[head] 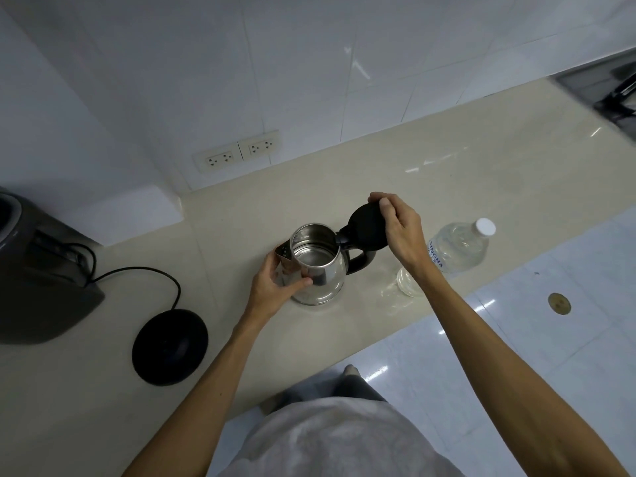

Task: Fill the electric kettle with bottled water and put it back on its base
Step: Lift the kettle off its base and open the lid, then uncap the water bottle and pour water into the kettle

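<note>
A steel electric kettle (318, 270) stands on the beige counter (447, 187), apart from its round black base (170, 346), which lies to the left with a cord. My left hand (280, 282) grips the kettle's body near the spout. My right hand (399, 232) holds the black hinged lid (366, 230) swung up and back, so the inside shows and looks dry. Behind my right wrist a clear water bottle (459, 247) with a white cap lies on its side.
A dark grey appliance (38, 277) sits at the counter's left end. Wall sockets (237, 151) are set in the tiled wall behind. A clear round object (407, 287) lies beside the kettle under my right forearm. The counter's front edge drops to a glossy white floor (533, 339).
</note>
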